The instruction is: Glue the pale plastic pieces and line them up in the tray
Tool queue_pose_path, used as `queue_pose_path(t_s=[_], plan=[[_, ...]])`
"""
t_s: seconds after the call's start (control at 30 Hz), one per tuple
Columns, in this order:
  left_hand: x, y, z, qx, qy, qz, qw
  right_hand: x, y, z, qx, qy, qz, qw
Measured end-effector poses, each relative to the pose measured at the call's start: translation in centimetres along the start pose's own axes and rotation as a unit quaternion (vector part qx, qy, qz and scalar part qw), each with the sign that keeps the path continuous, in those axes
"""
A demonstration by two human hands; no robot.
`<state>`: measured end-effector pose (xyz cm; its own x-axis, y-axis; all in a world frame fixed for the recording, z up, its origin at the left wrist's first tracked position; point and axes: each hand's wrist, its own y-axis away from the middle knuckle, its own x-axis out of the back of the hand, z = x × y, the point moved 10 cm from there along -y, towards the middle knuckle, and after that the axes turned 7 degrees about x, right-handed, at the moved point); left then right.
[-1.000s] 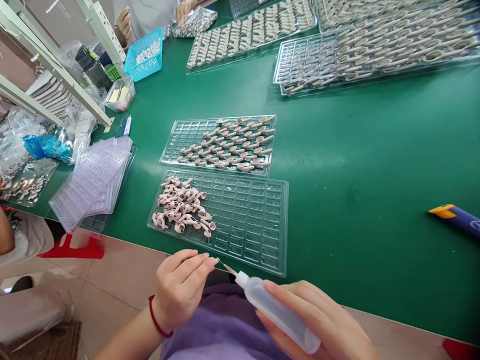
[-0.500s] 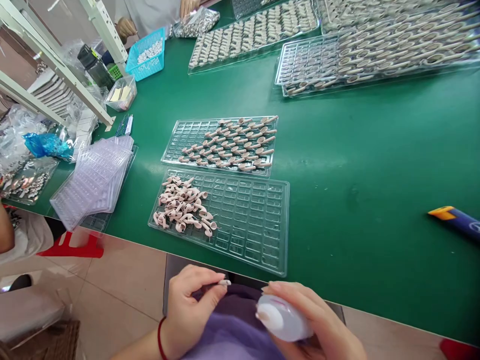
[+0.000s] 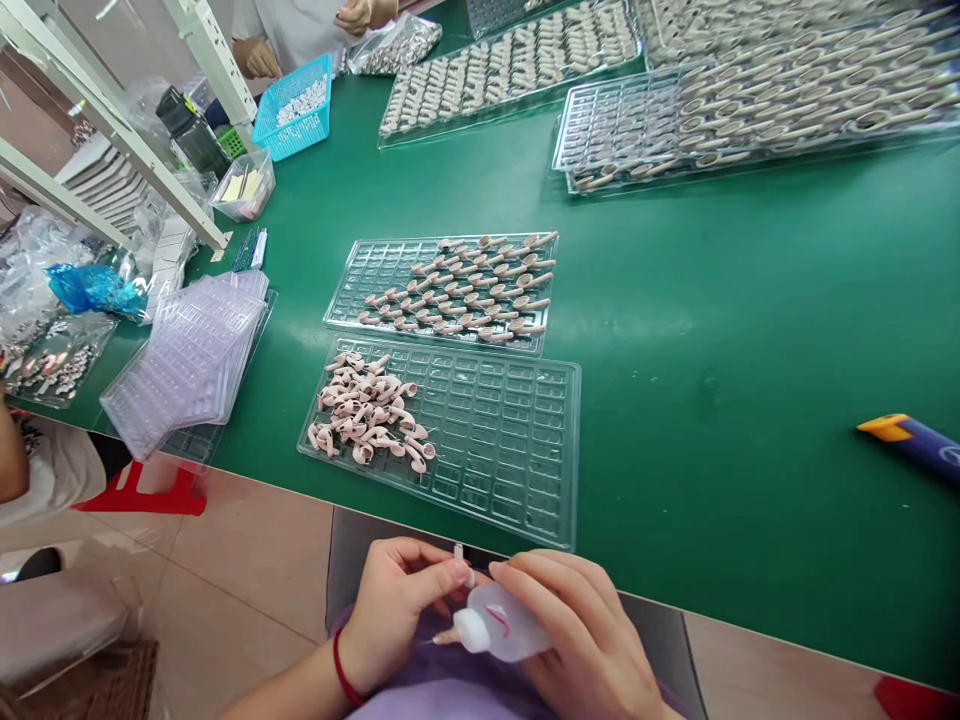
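My left hand (image 3: 394, 595), a red cord round its wrist, pinches a small pale earbud casing (image 3: 458, 552) between thumb and fingertips, above my lap. Wrapped in my right hand (image 3: 589, 625) is a translucent squeeze bottle (image 3: 508, 622) with a white cap; it lies on its side, its thin nozzle pointing left, close to the left hand. Just beyond my hands, a clear compartment tray (image 3: 517, 450) bears a heap of pale pink earbud casings (image 3: 367, 410) at its left. Behind it, a second clear tray (image 3: 367, 265) holds similar casings in slanting rows.
Full trays of casings (image 3: 510, 70) stand at the back. Left are a stack of clear trays (image 3: 187, 350), a blue basket (image 3: 319, 120) and a metal frame (image 3: 135, 140). A blue tube with yellow tip (image 3: 907, 440) lies right. Another person's hands (image 3: 259, 58) are at the far side.
My right hand has brought the bottle leftward, and its nozzle now points left. The casing in my left hand has turned upright. The other person's hands have moved slightly.
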<state>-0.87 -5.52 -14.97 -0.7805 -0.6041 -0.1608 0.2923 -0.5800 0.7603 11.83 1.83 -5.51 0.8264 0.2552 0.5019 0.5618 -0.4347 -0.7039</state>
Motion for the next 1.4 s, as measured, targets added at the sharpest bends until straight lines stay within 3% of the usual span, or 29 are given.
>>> queue_pose_path(t_s=[0.87, 1.07, 1.17, 1.3, 1.4], plan=[[-0.7, -0.6, 0.9, 0.0, 0.033, -0.02, 0.999, -0.5, 0.2, 0.0, -0.035, 0.009, 0.007, 0.999], [-0.4, 0.2, 1.9, -0.036, -0.063, -0.016, 0.997, -0.1, -0.2, 0.0, -0.029, -0.012, 0.003, 1.0], [-0.1, 2.1, 5.4, -0.182, -0.226, 0.027, 0.957, 1.2, -0.6, 0.7, -0.039, -0.063, 0.001, 0.997], [-2.1, 6.1, 9.7, -0.412, -0.382, 0.047, 0.826, 4.1, -0.8, 2.9, -0.084, -0.054, 0.031, 0.995], [-3.3, 7.5, 11.8, -0.499, -0.421, 0.048, 0.756, 5.6, -1.0, 4.6, -0.118, -0.024, 0.05, 0.991]])
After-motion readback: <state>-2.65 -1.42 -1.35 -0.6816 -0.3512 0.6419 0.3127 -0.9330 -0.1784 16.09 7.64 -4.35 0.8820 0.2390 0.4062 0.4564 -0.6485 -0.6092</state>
